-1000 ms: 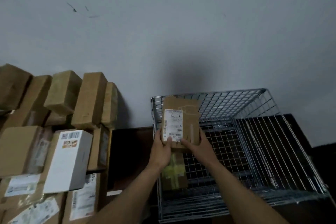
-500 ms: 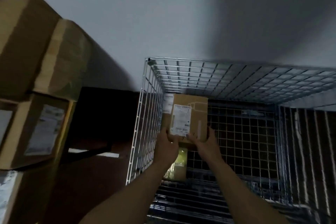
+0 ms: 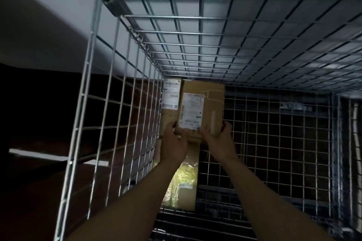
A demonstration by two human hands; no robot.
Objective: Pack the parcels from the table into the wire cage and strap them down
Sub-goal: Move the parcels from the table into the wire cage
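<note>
Both my hands reach down into the wire cage (image 3: 92, 88). My left hand (image 3: 173, 146) and my right hand (image 3: 218, 140) grip the near end of a brown cardboard parcel (image 3: 212, 101) with a white shipping label. It hangs low in the cage's far left corner. Beneath and left of it lies another labelled parcel (image 3: 170, 96) against the left mesh wall. Nearer to me on the cage floor lies a third parcel (image 3: 183, 182) with yellow tape, partly hidden by my left forearm.
The cage's mesh floor (image 3: 274, 143) to the right of the parcels is bare. The far mesh wall (image 3: 225, 45) stands against a pale room wall. Outside the cage's left side is a dark brown surface (image 3: 39, 191) with a white strip.
The view has dropped into the cage and the parcel has gone down from rim height into the far left corner. The stack of parcels at the left has left the view.
</note>
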